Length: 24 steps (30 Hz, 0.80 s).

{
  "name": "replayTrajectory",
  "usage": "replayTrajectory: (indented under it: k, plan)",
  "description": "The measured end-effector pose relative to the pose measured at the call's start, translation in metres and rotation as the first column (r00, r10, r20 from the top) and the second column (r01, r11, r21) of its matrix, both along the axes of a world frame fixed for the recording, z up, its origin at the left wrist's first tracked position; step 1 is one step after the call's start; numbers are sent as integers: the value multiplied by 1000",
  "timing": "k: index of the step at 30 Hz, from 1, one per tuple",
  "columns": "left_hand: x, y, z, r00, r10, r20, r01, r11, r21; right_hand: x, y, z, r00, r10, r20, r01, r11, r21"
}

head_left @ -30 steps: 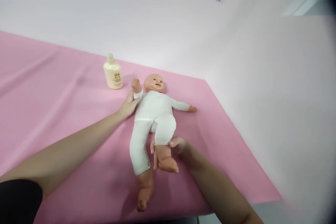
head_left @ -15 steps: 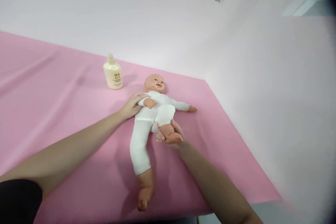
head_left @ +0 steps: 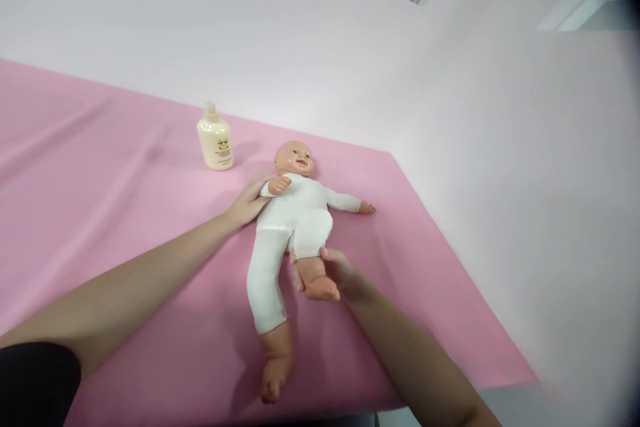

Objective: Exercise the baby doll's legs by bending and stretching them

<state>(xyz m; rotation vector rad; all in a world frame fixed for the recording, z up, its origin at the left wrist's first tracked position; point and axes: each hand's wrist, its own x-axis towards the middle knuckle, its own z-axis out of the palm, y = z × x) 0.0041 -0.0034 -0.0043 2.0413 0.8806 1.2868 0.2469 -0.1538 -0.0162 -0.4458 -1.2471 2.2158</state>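
A baby doll in a white bodysuit lies on its back, head away from me. My left hand is curled around the doll's bent arm and side; its fingertips are partly hidden behind that arm. My right hand wraps around the lower part of the doll's raised leg from below, fingers on one side and thumb on the other. That leg is bent, its bare foot pointing right. The doll's other leg lies straight toward me, and its far arm stretches out to the right.
A cream pump bottle with a printed label stands upright left of the doll's head. Pink cloth with some creases covers the table. White walls rise behind and to the right, past the table's edges.
My right hand has brought the doll's bent leg down toward me, so the knee is less folded. The doll's arm by my left hand has shifted slightly up and left.
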Motion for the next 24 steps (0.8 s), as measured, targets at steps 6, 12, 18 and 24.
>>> replayTrajectory:
  k: [6,12,18,24]
  plan:
    - [4,-1,3,997,5,81,-2,999,-39,-6,-3,11,962,156,224,-158,987,-6]
    - [6,-2,2,992,5,127,2,998,-57,-7,-4,15,957,209,203,-212,977,-8]
    - [5,0,0,994,10,109,-4,999,-51,-4,-3,10,962,241,126,-236,970,-53]
    - [2,0,1,999,-10,40,10,1000,6,-1,0,-4,975,211,74,-209,977,-37]
